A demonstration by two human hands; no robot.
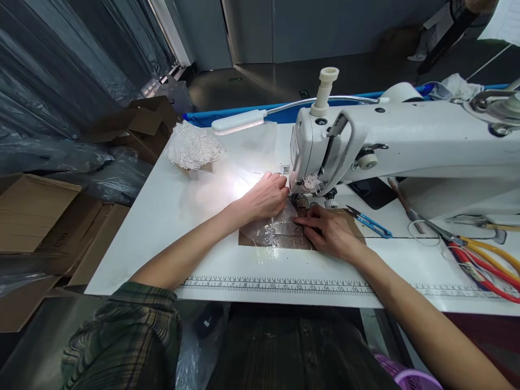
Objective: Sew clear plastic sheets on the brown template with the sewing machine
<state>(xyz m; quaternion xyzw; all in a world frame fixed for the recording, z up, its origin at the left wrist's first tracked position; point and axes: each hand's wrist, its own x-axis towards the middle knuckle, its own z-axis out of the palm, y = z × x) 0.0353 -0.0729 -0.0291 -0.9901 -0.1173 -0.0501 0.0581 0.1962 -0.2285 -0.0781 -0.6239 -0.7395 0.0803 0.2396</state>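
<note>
A sheer white fabric (260,143) lies over the sewing table and runs up to the needle area of a white sewing machine (406,132). My left hand (268,196) is closed on this fabric just left of the presser foot, its fingers curled under. On the right of the foot, my right hand (327,230) rests with fingers apart, the fingertips lying on the fabric's edge. Beneath both hands is a brown shiny sheet (292,241). The needle itself is hidden behind the machine head and my fingers.
White lace (194,145) is piled at the table's back left. Blue thread snips (369,221), a dark phone (374,193) and scissors with yellow handles (487,249) lie right. A lit lamp (239,122) hangs above the fabric. Cardboard boxes (40,216) stand left; a ruler strip (280,284) lines the front.
</note>
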